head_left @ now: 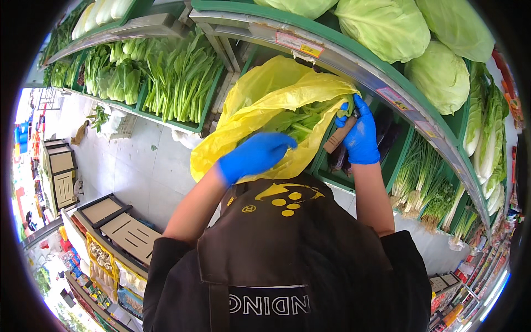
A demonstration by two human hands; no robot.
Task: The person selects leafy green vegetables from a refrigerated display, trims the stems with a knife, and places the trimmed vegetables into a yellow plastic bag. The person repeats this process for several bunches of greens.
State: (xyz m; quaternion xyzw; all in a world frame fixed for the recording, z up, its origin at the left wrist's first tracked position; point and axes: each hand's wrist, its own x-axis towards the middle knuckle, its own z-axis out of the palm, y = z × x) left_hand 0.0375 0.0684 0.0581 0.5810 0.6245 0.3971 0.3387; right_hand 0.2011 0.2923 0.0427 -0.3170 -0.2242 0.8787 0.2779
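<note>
A large yellow plastic bag (pixel 232 124) gapes in front of me, bunched at the edge of the lower shelf. Leafy greens with pale green stalks (pixel 301 128) lie inside it. My left hand (pixel 257 156), in a blue glove, is at the bag's near side; motion smears its fingers. At the bag's right edge my right hand (pixel 362 135), also blue-gloved, is closed round a brown wooden-looking handle (pixel 339 136). Its fingertips are beside a green stem end and the bag's rim. The rest of the handled tool is hidden.
Green cabbages (pixel 381 27) fill the upper shelf, whose metal edge (pixel 343 44) curves above my hands. Stalked greens (pixel 182 77) stand in crates at left. Dark purple eggplants (pixel 387 135) and spring onions (pixel 417 174) lie at right. Cardboard-coloured display stands (pixel 127 232) stand lower left.
</note>
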